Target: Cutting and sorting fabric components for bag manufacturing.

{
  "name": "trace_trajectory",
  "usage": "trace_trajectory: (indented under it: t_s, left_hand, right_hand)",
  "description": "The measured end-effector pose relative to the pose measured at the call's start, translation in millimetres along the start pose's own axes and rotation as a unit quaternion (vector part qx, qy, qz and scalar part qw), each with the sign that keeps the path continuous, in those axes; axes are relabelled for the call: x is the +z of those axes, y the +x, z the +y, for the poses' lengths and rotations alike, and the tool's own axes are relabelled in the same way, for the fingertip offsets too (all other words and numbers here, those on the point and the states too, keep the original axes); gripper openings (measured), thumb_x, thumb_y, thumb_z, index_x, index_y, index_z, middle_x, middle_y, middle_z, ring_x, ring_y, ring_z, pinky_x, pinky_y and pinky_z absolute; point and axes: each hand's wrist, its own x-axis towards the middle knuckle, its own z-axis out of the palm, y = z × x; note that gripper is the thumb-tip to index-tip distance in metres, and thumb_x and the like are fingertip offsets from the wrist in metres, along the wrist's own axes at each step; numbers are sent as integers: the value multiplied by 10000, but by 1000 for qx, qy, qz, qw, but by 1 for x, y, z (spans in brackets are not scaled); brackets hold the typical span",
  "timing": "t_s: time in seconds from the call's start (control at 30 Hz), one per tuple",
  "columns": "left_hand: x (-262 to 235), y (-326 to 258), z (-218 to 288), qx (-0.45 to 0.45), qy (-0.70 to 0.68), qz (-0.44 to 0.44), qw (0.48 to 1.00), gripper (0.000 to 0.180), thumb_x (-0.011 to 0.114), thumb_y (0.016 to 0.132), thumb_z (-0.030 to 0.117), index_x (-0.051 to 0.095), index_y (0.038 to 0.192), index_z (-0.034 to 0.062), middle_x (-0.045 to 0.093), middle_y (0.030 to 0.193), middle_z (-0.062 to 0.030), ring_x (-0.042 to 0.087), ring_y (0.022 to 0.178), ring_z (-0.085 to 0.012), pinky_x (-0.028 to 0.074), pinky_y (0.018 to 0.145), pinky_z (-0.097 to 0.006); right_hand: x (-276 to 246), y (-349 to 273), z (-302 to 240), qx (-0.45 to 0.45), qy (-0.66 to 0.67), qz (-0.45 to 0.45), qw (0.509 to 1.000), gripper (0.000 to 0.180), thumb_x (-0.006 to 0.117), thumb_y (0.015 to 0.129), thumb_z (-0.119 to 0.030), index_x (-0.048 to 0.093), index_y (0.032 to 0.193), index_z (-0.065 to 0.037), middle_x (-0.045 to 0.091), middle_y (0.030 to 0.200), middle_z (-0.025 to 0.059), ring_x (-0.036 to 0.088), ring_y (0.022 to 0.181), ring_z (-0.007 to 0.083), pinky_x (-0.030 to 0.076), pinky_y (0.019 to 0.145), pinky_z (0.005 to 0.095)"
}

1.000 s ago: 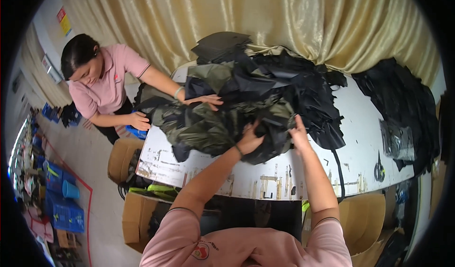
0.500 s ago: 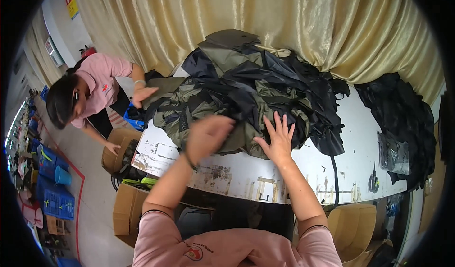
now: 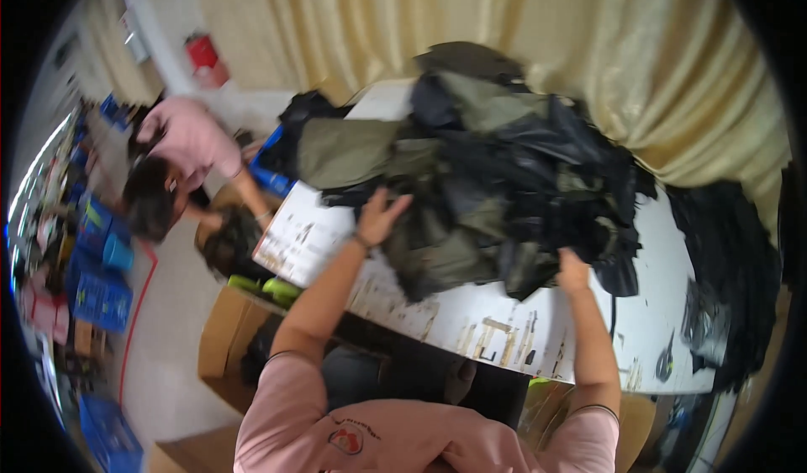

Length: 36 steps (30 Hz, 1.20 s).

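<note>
A loose pile of olive-green and black fabric pieces (image 3: 471, 191) lies crumpled on the white table. At its left edge is my left hand (image 3: 382, 218), with fingers apart against the cloth. My right hand (image 3: 574, 271) is at the pile's front right, closed on a dark fold of the fabric; some of its fingers are hidden by the cloth. A flatter olive piece (image 3: 346, 154) lies at the pile's far left. Motion smears parts of the view.
The worn white table (image 3: 437, 326) has tape scraps along its front edge. Scissors (image 3: 664, 362), a clear plastic bag (image 3: 704, 322) and black fabric (image 3: 731, 263) are at the right. A co-worker (image 3: 197, 145) bends over a box at the left. Cardboard boxes (image 3: 220, 338) stand below.
My right hand has moved right and closed on the cloth; my left hand has moved to the pile's left edge. The pile has shifted right in view. The co-worker bends lower.
</note>
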Motion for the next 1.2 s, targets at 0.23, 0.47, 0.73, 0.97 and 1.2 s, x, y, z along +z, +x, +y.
trace_trajectory:
  t_s: [0.23, 0.47, 0.73, 0.97, 1.2]
  left_hand:
    - [103, -16, 50, 7, -184, -131, 974, 798, 592, 853, 539, 331, 1435, 60, 446, 1396, -179, 347, 1344, -301, 296, 1084, -419]
    - [-170, -72, -129, -88, -293, 303, 903, 367, 585, 826, 145, 568, 1178, 42, 606, 820, -42, 589, 629, -178, 499, 572, -262]
    - [-80, -95, 7, 20, -159, 168, 973, 308, 555, 949, 195, 546, 1225, 59, 583, 936, -4, 524, 859, -98, 416, 783, -236]
    - [97, -89, 94, 244, 225, -54, 942, 901, 717, 750, 391, 267, 1469, 85, 173, 1518, -242, 121, 1418, -416, 114, 1079, -629]
    - [180, -97, 69, 234, 296, -12, 926, 763, 676, 778, 501, 450, 1257, -47, 138, 1511, -276, 139, 1397, -442, 135, 1040, -674]
  right_hand:
    - [9, -20, 191, 65, -1, 47, 997, 599, 665, 743, -411, 553, 1241, -99, 502, 1329, 119, 396, 1250, 344, 264, 1071, 444]
    - [-94, -23, 81, 61, -104, -33, 992, 572, 610, 681, 56, 537, 1244, -10, 491, 1287, 221, 389, 1256, 365, 283, 1071, 444]
    - [-126, -117, 108, 125, 66, 139, 980, 489, 548, 725, 64, 565, 1202, -45, 549, 1232, 205, 480, 1201, 371, 374, 1044, 415]
    - [-129, -229, 219, 424, -15, 110, 899, 326, 573, 778, -34, 628, 1096, -75, 621, 1093, 177, 581, 1045, 343, 469, 913, 407]
    - [-105, -350, 335, 525, -94, 42, 845, 393, 560, 823, -122, 535, 1187, 24, 598, 1145, 251, 567, 1073, 417, 452, 935, 465]
